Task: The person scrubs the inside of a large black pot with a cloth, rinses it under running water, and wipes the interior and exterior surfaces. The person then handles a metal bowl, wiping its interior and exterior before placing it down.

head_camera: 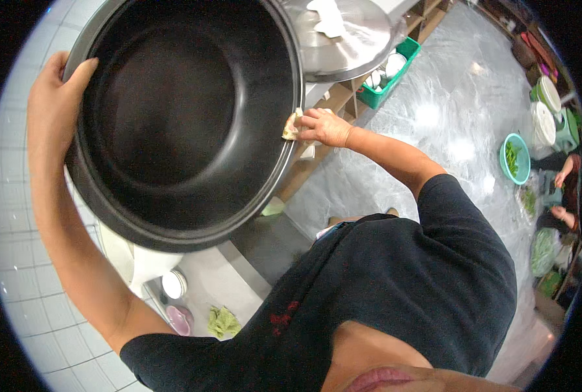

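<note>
A large dark cooking pot (168, 112) fills the upper left of the view, its open mouth tilted towards me. My left hand (53, 105) grips its far left rim, with the thumb over the edge and the fingers behind the wall. On the opposite side, my right hand (326, 127) holds a crumpled pale cloth (291, 126) against the pot's rim. The fingers are bent over this cloth. The pot's inside is dark, and I see nothing in it. Its underside is hidden from me.
Beyond the pot lies a round metal lid (354, 44) with a white cloth (327, 19) on it. A green basket (393, 73) holds white dishes. Below are a green cloth (223, 322) and pink bowl (179, 319). Another person's hands (559, 180) show near a turquoise basin (514, 159) of greens.
</note>
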Demonstrator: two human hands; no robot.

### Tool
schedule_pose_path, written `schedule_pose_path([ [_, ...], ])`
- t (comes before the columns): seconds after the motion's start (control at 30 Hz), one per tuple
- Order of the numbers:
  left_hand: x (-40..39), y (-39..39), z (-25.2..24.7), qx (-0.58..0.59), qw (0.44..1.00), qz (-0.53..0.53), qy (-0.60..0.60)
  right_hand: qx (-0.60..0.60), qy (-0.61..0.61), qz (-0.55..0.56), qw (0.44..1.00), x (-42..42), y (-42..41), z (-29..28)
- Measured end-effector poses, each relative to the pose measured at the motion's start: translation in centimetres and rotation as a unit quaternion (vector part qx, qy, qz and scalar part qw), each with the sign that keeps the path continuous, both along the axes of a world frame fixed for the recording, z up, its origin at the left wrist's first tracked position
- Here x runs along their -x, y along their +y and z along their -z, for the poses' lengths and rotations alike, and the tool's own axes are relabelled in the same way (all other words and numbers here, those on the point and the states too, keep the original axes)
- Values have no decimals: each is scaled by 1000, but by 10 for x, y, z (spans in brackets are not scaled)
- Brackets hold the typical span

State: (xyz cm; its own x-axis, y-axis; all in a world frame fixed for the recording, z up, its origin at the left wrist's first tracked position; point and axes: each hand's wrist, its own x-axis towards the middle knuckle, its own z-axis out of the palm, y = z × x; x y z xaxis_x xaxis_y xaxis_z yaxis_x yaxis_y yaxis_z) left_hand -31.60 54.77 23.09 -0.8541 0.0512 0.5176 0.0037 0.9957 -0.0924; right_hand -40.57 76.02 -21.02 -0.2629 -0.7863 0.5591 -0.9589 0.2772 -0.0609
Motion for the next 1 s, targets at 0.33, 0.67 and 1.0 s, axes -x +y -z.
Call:
schedule_pose_path([
  [0.33,101,130,-61,121,978,166,26,618,-685,-52,383,-48,318,2],
  [0.67,134,407,49,-104,887,393,-217,863,-421,-71,270,-289,445,27],
  [1.0,147,595,308,-178,665,589,-422,929,51,249,267,-541,324,-49],
])
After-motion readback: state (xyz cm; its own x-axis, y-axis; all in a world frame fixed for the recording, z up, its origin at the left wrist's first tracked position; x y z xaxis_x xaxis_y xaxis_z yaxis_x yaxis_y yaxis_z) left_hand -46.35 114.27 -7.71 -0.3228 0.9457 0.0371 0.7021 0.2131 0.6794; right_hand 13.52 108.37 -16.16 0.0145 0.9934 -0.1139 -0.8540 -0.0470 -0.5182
